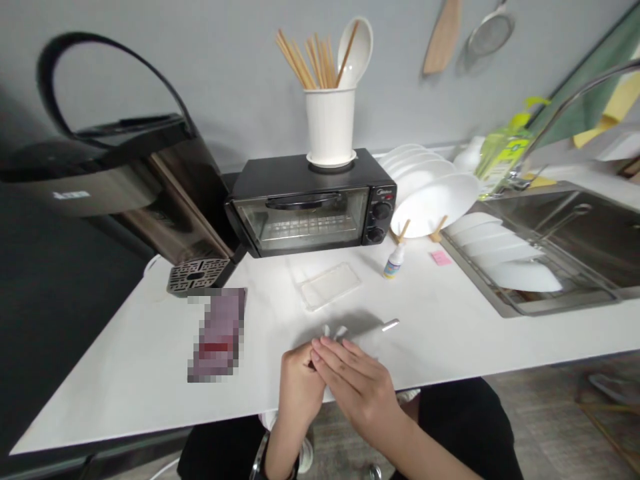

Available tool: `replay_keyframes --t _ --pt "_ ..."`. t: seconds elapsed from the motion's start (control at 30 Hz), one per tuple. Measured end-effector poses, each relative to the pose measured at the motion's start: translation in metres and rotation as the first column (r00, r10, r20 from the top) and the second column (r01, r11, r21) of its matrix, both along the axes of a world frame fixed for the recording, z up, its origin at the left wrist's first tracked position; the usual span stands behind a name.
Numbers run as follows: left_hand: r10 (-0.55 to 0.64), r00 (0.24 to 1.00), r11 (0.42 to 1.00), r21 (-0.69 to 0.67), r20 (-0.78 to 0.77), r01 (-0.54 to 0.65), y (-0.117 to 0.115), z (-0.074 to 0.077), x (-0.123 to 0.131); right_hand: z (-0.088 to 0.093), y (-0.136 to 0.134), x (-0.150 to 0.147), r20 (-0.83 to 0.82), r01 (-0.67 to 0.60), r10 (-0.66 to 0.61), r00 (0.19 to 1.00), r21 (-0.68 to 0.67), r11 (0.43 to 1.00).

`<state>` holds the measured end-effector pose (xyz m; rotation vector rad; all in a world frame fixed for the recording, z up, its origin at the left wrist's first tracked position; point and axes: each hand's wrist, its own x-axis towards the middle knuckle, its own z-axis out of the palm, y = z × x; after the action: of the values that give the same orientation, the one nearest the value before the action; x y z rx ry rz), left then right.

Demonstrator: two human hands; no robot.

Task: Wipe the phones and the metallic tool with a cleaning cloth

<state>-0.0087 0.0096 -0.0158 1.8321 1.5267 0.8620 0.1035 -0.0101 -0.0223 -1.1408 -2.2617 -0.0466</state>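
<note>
At the bottom centre of the frame, both forearms are showing bare, with no sleeves reaching down to the left hand (300,387) or the right hand (363,390), and neither hand is wearing a glove or a ring that can be made out. A dark band with a pale edge, perhaps a watch or bracelet, is circling the left wrist right at the lower edge of the picture. Below the counter edge, the person is wearing black clothing, which is spreading towards the lower right.
</note>
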Motion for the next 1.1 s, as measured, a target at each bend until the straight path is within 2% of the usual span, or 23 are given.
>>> replay_keyframes --t 0.27,0.33,0.5,0.67,0.87,1.0,1.1 --pt "0.006 1.0 1.0 -0.012 0.011 -0.006 0.0 0.002 0.006 0.01 0.001 0.019 0.058 -0.049 0.05 0.997 -0.011 0.999" --pt "-0.015 0.999 0.999 -0.032 0.036 0.016 0.001 0.004 0.007 0.01 0.005 0.033 0.031 -0.03 0.03 0.999 -0.01 1.0" --pt "-0.079 0.974 0.991 -0.09 0.213 0.1 0.002 0.014 0.009 0.001 0.013 0.071 -0.051 0.074 -0.074 0.996 -0.004 0.997" --pt "-0.038 0.963 0.994 -0.089 0.267 0.064 0.002 0.016 0.01 -0.002 0.014 0.081 -0.074 0.101 -0.102 0.992 -0.016 0.995" --pt "-0.033 0.953 0.997 -0.06 0.302 0.053 0.0 0.016 0.007 0.004 0.014 0.072 -0.107 0.113 -0.118 0.987 -0.05 0.992" --pt "-0.056 0.969 0.996 -0.054 0.24 0.071 0.0 0.012 0.005 0.001 0.006 0.036 -0.13 0.198 -0.201 0.971 -0.032 0.98" --pt "-0.03 0.996 0.998 -0.058 0.085 0.035 -0.002 0.005 0.001 0.0 -0.003 0.004 -0.078 0.144 -0.149 0.986 -0.065 0.987"
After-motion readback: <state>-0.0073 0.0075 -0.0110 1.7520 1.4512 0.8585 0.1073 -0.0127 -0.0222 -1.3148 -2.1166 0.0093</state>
